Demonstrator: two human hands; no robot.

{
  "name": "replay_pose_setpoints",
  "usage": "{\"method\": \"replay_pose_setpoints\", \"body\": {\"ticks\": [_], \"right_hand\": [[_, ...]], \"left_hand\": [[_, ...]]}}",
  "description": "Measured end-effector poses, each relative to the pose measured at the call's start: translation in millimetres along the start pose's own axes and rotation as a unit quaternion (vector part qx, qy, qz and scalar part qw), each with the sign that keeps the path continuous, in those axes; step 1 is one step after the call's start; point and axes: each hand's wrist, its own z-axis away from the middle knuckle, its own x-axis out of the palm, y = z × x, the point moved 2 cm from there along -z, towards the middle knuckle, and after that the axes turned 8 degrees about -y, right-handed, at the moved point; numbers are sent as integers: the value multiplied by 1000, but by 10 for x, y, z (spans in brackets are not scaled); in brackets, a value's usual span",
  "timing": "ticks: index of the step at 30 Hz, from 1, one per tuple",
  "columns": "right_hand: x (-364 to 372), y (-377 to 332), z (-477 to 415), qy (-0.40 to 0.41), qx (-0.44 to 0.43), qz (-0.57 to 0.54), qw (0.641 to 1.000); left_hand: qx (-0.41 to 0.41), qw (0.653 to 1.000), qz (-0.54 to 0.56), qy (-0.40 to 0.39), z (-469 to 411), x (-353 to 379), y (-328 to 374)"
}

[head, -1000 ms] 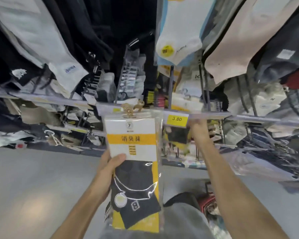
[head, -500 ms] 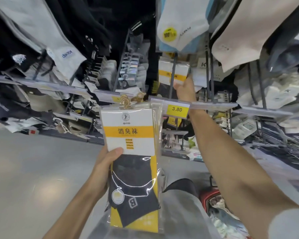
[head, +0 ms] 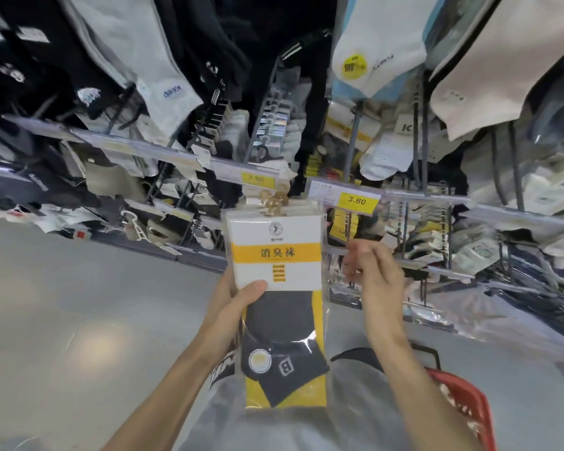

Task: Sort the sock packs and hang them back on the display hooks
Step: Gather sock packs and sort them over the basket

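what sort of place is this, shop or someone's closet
Most likely a shop's sock aisle: rows of packaged socks hang overhead, yellow price tags reading 3.80 and 3.50 sit on the rails, and a red shopping basket stands by the person.

Retail shop, pkgd socks (head: 376,56) on display hooks (head: 352,138), yellow price tags (head: 358,200), red basket (head: 469,406)

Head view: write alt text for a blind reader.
The left hand grips a stack of clear-wrapped black sock packs with white-and-yellow cards; the right hand hovers beside it, below a yellow 3.80 price tag on a crowded sock rack.
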Motion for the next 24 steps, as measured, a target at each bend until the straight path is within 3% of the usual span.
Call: {"method": "replay_pose_setpoints", "body": {"ticks": [4,11,19,24], "right_hand": [[252,-348,398,-122,-29,14,992],[151,-413,277,-110,-14,7,994],[-42,-302,189,-169,15,-41,985],[-656,5,78,-142,53,-60,987]], "left_hand": [[12,999,-46,-9,-22,120,36],[2,998,-33,-49,13,177,130],[44,998,-12,35,41,238,151],[81,995,0,65,71,131,225]]}}
